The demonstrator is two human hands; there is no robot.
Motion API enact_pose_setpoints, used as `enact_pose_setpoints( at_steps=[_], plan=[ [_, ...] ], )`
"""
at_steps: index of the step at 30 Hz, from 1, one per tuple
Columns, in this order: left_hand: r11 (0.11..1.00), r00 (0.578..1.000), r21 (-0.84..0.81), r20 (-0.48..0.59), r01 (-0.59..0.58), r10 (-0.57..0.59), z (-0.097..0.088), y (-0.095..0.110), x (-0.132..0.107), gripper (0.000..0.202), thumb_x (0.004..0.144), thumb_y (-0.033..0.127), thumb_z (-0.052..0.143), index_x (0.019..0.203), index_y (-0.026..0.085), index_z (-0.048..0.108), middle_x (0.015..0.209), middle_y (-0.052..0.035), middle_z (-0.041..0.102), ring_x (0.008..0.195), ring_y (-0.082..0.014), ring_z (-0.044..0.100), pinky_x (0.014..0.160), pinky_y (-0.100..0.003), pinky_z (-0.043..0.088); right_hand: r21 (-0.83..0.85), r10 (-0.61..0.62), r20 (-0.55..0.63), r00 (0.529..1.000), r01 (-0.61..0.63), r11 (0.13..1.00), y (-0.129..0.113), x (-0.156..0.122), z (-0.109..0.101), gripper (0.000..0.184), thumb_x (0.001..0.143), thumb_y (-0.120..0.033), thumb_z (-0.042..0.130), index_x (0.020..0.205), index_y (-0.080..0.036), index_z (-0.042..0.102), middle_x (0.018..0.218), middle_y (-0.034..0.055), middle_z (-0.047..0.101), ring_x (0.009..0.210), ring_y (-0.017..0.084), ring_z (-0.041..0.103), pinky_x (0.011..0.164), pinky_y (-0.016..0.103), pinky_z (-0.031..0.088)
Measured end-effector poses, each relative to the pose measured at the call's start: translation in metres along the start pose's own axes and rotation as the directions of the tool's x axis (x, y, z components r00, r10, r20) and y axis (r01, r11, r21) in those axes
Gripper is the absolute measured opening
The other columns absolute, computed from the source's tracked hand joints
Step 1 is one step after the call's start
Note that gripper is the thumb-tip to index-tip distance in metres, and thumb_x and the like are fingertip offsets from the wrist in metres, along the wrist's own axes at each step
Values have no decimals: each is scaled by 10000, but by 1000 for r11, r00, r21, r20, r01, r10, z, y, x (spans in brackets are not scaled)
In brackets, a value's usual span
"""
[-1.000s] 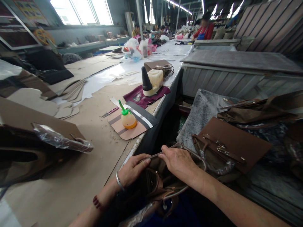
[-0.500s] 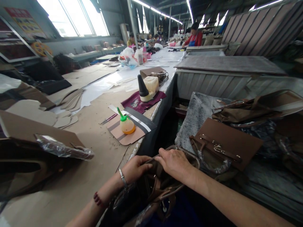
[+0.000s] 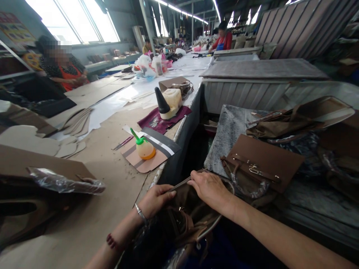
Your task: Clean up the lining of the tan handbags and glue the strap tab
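Observation:
An open brown handbag (image 3: 188, 197) rests at my lap, its mouth facing up and its lower part in shadow. At the left of the far rim, my left hand (image 3: 157, 200) pinches the edge between thumb and fingers. Farther right along that same rim, my right hand (image 3: 209, 186) is closed over the edge, its fingertips partly hidden. A stretch of rim shows between the two hands. Inside the bag hangs a brown strap (image 3: 188, 220) with small metal fittings.
A bottle with a green spout (image 3: 144, 147) stands on the left table, near tweezers (image 3: 122, 143). Behind it sits a black cone-topped container (image 3: 162, 104) on purple cloth. Another brown bag (image 3: 263, 160) lies at right. A person in an orange apron (image 3: 68, 76) sits far left.
My hands have spread apart along the rim, baring more of the edge and the bag's inside. The view has swung slightly right. The person at left has raised their head.

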State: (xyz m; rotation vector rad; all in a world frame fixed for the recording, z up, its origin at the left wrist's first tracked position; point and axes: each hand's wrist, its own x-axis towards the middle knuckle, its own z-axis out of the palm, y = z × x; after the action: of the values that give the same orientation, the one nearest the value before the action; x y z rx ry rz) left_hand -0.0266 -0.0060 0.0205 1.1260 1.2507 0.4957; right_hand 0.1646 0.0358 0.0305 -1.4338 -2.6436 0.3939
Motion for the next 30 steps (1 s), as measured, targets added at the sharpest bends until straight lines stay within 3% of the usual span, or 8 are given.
enact_pose_setpoints(
  at_steps=[9, 14, 20, 26, 30],
  plan=[
    [999, 1000, 34, -6, -18, 19, 1, -1, -2, 396, 711, 468, 555, 811, 87, 591, 706, -43, 584, 652, -151, 511, 623, -262, 412, -12, 66, 24, 998, -66, 998, -1, 2, -2, 177, 855, -338, 428, 822, -184, 509, 727, 58, 650, 704, 211, 627, 590, 259, 411],
    [998, 1000, 58, -4, -3, 4, 2, 0, -3, 396, 714, 479, 547, 819, 101, 596, 703, -34, 589, 647, -150, 516, 608, -254, 407, 61, 112, 28, 993, -113, 992, 0, 2, -4, 183, 835, -342, 479, 906, -173, 468, 739, 61, 651, 713, 208, 631, 581, 244, 408],
    [998, 1000, 69, -6, -3, 4, 3, 1, -7, 424, 699, 507, 546, 788, 94, 580, 665, -29, 568, 606, -135, 489, 578, -250, 391, 100, 25, 16, 1000, -27, 995, 0, 3, -10, 163, 834, -344, 490, 937, -223, 458, 780, 23, 651, 756, 192, 627, 602, 233, 409],
    [996, 998, 73, 20, 55, -57, 2, 5, -8, 473, 670, 544, 559, 823, 98, 584, 677, -35, 582, 611, -147, 509, 571, -256, 398, 87, 60, 12, 998, -61, 994, 1, 4, -7, 337, 823, -367, 502, 1104, -203, 415, 792, 50, 665, 749, 214, 634, 608, 257, 422],
    [996, 998, 53, 18, 66, -67, 1, 4, -6, 460, 665, 534, 579, 803, 96, 578, 681, -33, 578, 613, -142, 510, 563, -249, 394, 111, -28, 44, 999, 23, 994, 5, 2, -7, 212, 862, -357, 433, 1032, -259, 514, 843, 27, 664, 810, 181, 621, 633, 234, 402]
  ],
)
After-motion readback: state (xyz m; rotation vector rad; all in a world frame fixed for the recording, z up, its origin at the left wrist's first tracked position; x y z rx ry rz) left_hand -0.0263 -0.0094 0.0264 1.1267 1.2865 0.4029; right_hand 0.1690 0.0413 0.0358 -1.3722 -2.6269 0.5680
